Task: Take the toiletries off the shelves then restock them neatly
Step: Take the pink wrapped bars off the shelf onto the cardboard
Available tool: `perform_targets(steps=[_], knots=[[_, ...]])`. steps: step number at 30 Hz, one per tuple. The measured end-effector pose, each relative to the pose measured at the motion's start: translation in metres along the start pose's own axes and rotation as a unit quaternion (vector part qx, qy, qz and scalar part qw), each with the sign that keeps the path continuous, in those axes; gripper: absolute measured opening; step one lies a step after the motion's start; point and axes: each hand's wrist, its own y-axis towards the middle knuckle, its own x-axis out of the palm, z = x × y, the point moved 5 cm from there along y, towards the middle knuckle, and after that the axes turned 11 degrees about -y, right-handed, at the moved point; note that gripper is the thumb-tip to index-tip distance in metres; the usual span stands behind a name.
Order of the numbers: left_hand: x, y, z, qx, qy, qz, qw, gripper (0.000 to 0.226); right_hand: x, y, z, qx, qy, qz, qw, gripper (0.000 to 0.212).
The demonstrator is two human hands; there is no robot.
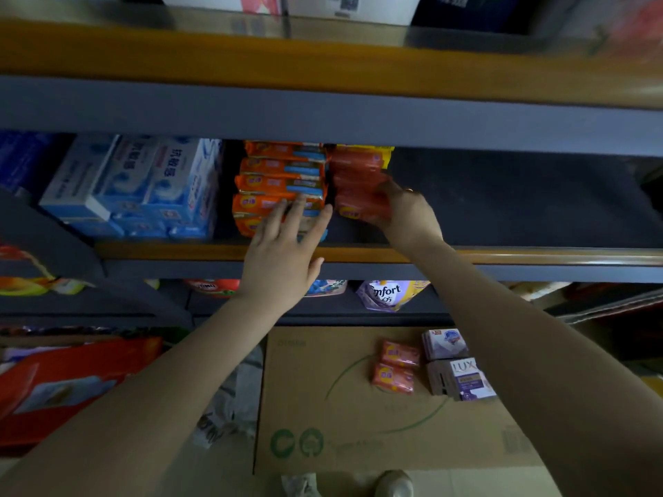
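Both arms reaching forward; left hand (283, 245) fingers spread, right hand (401, 213) curled, gripping

Glossy plastic soap wrappers (280, 181), matt cardboard box (358, 425), painted metal shelf (502, 260).

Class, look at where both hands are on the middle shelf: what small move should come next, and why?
Probably the right hand should seat the red soap pack it grips squarely on its red stack, while the open left hand steadies the orange stack. The pack sits at the stack's front, not yet released.
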Motion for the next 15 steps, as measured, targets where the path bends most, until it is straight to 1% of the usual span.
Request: perform_targets(steps=[2,4,5,7,8,10,15], knots=[[-0.006,0.0,0.005,-0.03,-0.059,0.013,0.998,0.072,-0.013,-0.017,0.004,0.014,0.157,0.015,0.987,0.048],[-0.02,-0.001,0.016,-0.062,-0.184,0.047,0.98,0.069,-0.021,-0.035,0.002,0.015,0.315,-0.016,0.949,0.042],[-0.028,-0.002,0.023,-0.076,-0.267,0.067,0.958,0.067,-0.023,-0.044,0.0,0.002,0.377,-0.048,0.925,0.039],[-0.042,-0.005,0.039,-0.105,-0.419,0.083,0.898,0.06,-0.025,-0.059,-0.005,-0.038,0.464,-0.115,0.877,0.037],[-0.047,-0.006,0.044,-0.109,-0.453,0.088,0.881,0.055,-0.024,-0.064,-0.005,-0.049,0.492,-0.141,0.858,0.038],[-0.05,-0.007,0.052,-0.108,-0.476,0.083,0.869,0.046,-0.019,-0.074,-0.002,-0.049,0.521,-0.166,0.836,0.039],[-0.045,-0.013,0.071,-0.124,-0.519,0.056,0.844,0.038,-0.008,-0.097,0.02,-0.014,0.542,-0.207,0.814,0.037]])
